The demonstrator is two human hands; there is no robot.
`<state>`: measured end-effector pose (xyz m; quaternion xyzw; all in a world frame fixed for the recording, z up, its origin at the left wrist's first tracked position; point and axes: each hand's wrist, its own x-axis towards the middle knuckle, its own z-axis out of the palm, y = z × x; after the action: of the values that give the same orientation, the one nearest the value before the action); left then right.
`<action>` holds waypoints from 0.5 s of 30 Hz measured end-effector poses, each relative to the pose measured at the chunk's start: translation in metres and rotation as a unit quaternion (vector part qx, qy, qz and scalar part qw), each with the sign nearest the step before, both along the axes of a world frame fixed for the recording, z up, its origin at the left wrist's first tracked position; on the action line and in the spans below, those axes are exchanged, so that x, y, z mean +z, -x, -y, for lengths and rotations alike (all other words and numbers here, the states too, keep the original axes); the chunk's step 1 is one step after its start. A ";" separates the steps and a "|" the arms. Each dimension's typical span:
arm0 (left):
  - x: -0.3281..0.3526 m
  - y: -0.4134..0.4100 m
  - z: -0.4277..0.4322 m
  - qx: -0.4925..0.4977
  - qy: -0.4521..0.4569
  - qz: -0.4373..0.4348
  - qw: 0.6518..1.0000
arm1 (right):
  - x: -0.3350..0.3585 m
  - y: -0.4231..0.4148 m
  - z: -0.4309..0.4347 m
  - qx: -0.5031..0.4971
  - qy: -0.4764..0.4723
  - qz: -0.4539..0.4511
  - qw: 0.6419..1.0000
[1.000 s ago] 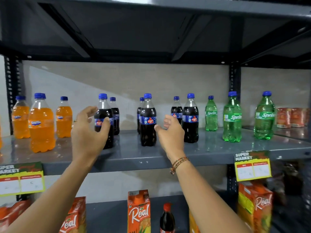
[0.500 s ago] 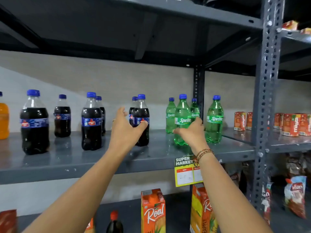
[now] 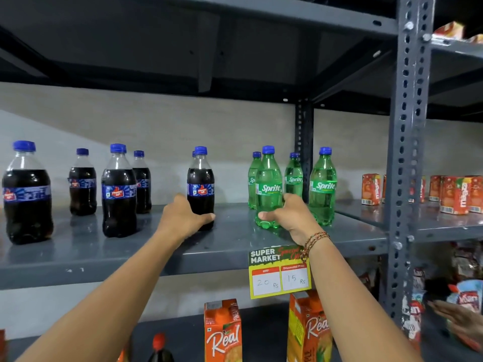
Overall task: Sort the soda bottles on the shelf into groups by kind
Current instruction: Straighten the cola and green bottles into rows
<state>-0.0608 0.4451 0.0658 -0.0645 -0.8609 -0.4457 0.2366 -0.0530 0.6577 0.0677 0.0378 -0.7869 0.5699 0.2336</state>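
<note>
My left grip (image 3: 187,218) closes on a cola bottle (image 3: 200,188) and my right grip (image 3: 290,218) on a Sprite bottle (image 3: 268,188); the shelf (image 3: 156,254) looks nearly sorted, only spacing remains.

Glossy plastic bottles (image 3: 268,189), painted metal shelf (image 3: 130,252)

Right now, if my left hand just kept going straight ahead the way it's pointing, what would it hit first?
The left hand is already at the base of the front cola bottle, so it meets that first. A second cola bottle stands right behind it; only its cap shows, so the gap between them is hard to judge.
</note>
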 end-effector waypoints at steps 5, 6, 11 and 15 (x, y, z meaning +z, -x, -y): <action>0.000 0.000 0.001 0.001 0.009 -0.017 1.000 | 0.000 0.005 -0.002 0.021 0.023 -0.002 1.000; -0.001 -0.001 0.001 0.002 0.005 -0.020 1.000 | 0.000 0.005 -0.003 0.024 0.025 -0.006 0.999; -0.001 -0.002 0.003 0.007 0.007 -0.025 1.000 | 0.001 0.002 -0.002 0.034 0.045 -0.011 0.998; -0.002 -0.001 0.004 0.012 0.011 -0.030 0.999 | 0.002 -0.002 0.000 0.022 0.034 -0.012 0.999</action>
<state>-0.0593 0.4411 0.0638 -0.0701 -0.8589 -0.4318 0.2665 -0.0512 0.6581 0.0696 0.0544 -0.7635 0.6005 0.2313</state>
